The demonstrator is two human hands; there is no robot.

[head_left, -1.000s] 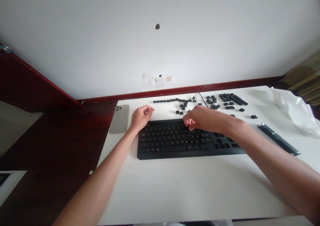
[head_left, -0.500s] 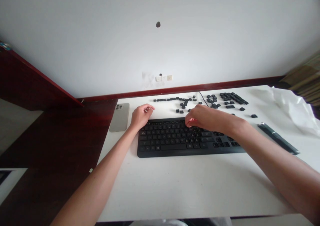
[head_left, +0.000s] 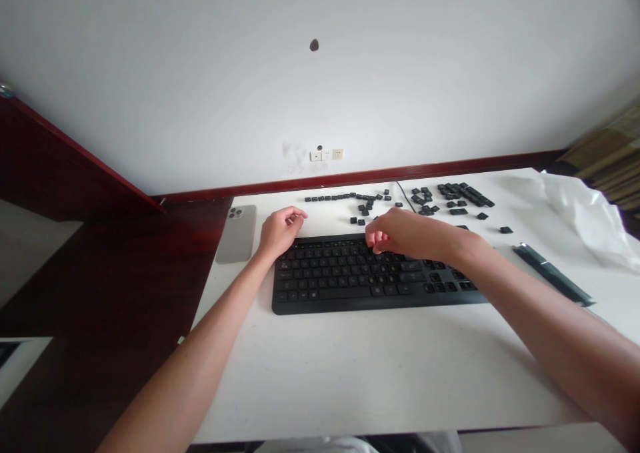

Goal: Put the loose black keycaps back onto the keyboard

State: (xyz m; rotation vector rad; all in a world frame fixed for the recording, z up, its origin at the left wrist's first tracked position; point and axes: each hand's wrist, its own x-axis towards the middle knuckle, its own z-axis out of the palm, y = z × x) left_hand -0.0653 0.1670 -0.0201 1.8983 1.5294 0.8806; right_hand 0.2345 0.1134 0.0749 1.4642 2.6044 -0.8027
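Where right hand curls: over long, black plastic keyboard; its grip I cannot tell.
Left hand: loosely curled, narrow, at keyboard's far left corner.

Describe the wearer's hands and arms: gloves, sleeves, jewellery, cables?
Left hand and right hand: no gloves. Left forearm and right forearm: no sleeves, watches or cables visible. No ring seen; the right hand is partly hidden from view.

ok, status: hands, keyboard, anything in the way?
Left hand loosely curled at keyboard's far left corner. Right hand over its far edge, fingertips hidden. Keyboard flat, some keys missing at right. Right forearm blocks part of it.
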